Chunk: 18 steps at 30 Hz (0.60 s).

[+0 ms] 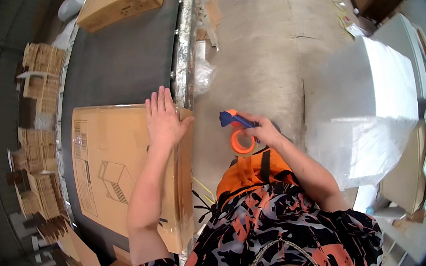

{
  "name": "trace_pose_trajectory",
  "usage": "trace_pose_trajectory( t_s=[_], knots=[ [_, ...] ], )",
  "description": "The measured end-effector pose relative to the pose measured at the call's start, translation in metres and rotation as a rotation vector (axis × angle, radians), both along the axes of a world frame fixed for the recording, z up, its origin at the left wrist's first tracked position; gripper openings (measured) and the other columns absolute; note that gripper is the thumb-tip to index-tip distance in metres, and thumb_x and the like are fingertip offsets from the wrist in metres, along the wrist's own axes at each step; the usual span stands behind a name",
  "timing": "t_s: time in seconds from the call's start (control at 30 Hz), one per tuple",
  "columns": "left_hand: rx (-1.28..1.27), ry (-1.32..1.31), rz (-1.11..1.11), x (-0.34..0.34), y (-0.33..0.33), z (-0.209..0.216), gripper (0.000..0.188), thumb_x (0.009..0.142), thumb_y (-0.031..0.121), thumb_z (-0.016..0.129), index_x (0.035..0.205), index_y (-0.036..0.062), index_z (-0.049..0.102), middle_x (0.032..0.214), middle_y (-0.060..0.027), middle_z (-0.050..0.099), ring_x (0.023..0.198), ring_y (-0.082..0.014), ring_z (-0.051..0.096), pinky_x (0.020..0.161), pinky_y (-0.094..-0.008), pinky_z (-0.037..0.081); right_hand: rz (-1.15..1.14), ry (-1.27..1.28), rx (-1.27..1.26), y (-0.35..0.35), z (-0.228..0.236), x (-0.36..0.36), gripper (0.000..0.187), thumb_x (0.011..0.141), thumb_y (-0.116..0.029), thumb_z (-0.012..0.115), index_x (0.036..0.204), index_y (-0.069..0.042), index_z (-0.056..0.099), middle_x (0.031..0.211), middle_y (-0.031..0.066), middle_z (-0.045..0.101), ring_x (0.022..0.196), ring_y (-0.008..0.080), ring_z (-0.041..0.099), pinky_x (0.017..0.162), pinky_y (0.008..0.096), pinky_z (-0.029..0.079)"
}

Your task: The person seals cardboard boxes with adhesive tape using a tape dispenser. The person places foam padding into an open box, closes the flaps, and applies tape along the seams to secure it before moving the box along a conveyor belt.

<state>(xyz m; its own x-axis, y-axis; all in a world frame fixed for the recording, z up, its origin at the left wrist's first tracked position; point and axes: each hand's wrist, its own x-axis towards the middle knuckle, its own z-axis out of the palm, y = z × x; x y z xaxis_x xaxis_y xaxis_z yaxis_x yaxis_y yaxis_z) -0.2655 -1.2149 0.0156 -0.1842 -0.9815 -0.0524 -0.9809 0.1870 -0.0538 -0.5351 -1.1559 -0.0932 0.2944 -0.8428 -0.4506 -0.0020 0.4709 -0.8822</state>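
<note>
A large brown cardboard box [114, 163] lies on the dark conveyor belt [116, 65] at my left, with printed labels and a line drawing on its top. Flat on the box, near its far right corner, rests my left hand [165, 120], its fingers stretched out. Shiny clear tape runs along the box's right edge. Over the floor to the right of the belt, my right hand [262, 127] grips a blue and orange tape dispenser [240, 121] by its handle. An orange ring on the dispenser faces up, and it stays apart from the box.
Another cardboard box [121, 1] sits farther up the belt. Stacks of flattened cardboard [40, 146] stand beyond the belt's left side. At my right is a large plastic-wrapped white block [362, 112]. Crumpled clear plastic [205, 74] lies beside the belt's metal rail [183, 55].
</note>
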Motion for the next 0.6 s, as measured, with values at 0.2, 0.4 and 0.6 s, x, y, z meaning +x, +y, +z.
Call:
trace_pose_trajectory(
  t_s=[0.2,0.4,0.6],
  knots=[
    [-0.005,-0.043,0.326,-0.023,0.001,0.009,0.122,0.066,0.066,0.07,0.145,-0.0079,0.016,0.155,-0.0215,0.013,0.143,-0.0433,0.007,0.117,-0.0491,0.011,0.23,-0.345,-0.049,-0.142,0.019,0.046,0.057,0.075,0.001,0.064,0.131,0.001,0.053,0.116,0.0112,0.063,0.098,0.0166,0.062,0.089,0.0284,0.049],
    [0.013,0.002,0.295,-0.018,-0.008,0.011,0.119,0.07,0.07,0.062,0.145,-0.0098,0.014,0.154,-0.0256,0.011,0.141,-0.0471,0.01,0.114,-0.0541,0.012,0.833,-0.341,-0.006,-0.256,0.019,0.113,0.061,0.065,-0.013,0.071,0.125,-0.002,0.06,0.104,0.0091,0.068,0.088,0.0128,0.063,0.08,0.0265,0.051],
    [0.039,0.051,0.318,-0.021,-0.002,0.013,0.111,0.076,0.068,0.058,0.147,-0.0054,0.012,0.153,-0.0253,0.013,0.14,-0.0482,0.012,0.113,-0.0563,0.013,1.09,-0.288,-0.176,-0.179,0.022,0.048,0.062,0.057,-0.017,0.071,0.119,-0.012,0.066,0.087,0.0071,0.07,0.067,0.0143,0.065,0.061,0.0287,0.052]
  ],
)
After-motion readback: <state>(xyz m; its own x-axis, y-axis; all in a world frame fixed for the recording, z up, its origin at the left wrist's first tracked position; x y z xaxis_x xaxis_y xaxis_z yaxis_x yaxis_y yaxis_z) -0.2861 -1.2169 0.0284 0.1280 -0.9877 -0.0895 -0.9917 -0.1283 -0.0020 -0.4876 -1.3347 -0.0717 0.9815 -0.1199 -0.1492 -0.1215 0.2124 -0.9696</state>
